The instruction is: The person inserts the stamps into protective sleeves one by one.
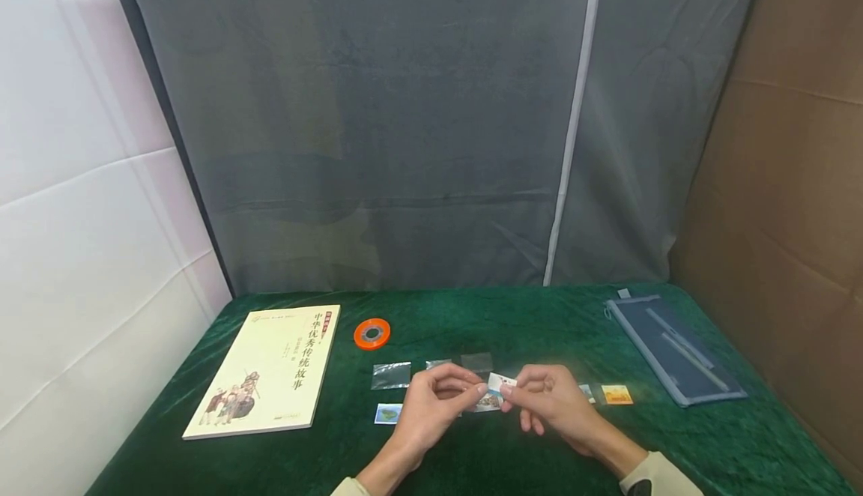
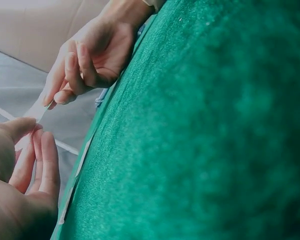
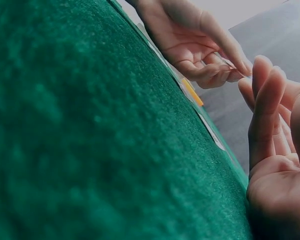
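Note:
Between my two hands, low over the table, is a small white stamp (image 1: 501, 384) with a coloured picture. My left hand (image 1: 431, 410) pinches its left edge between thumb and fingertips, while the right hand (image 1: 559, 410) pinches the right edge. In the left wrist view the stamp (image 2: 39, 111) appears thin and pale, held off the cloth. Below the hands lies another stamp (image 1: 488, 404), partly hidden. A blue-and-green stamp (image 1: 387, 413) lies left of the left hand, and a yellow one (image 1: 616, 395) right of the right hand.
Clear plastic sleeves (image 1: 391, 376) lie behind the hands on the green cloth (image 1: 270, 466). An orange tape roll (image 1: 372, 333) sits farther back. A cream book (image 1: 270, 372) lies at left, a blue zip pouch (image 1: 674, 350) at right. Curtains enclose the table.

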Action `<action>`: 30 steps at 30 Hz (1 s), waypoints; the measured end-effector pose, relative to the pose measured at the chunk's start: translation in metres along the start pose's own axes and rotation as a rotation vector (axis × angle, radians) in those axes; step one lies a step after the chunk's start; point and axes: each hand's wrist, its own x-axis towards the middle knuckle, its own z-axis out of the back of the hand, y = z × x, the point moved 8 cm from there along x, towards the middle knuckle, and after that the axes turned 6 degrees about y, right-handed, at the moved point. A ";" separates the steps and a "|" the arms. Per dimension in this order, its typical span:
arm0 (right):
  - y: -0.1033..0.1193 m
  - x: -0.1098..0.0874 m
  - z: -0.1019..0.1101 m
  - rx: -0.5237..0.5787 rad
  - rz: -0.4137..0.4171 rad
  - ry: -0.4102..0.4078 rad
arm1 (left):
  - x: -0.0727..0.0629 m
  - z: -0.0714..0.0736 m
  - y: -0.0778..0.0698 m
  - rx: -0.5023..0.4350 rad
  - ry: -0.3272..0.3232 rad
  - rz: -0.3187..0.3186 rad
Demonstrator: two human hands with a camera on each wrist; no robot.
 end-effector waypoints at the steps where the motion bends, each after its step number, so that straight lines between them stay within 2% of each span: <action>1: 0.000 0.000 0.000 -0.002 0.003 0.003 | 0.000 -0.001 0.000 -0.005 0.007 -0.001; 11: 0.001 0.000 -0.003 0.011 0.026 0.026 | 0.000 -0.006 0.000 -0.086 0.044 -0.026; 16: 0.002 0.000 -0.006 0.010 0.029 0.058 | -0.001 -0.009 -0.001 -0.087 0.070 -0.025; 23: 0.000 0.000 -0.003 0.069 0.004 0.030 | -0.001 -0.006 0.000 -0.079 0.030 -0.018; 30: 0.005 0.001 -0.004 0.060 0.016 0.029 | -0.001 -0.006 -0.001 -0.063 0.028 -0.006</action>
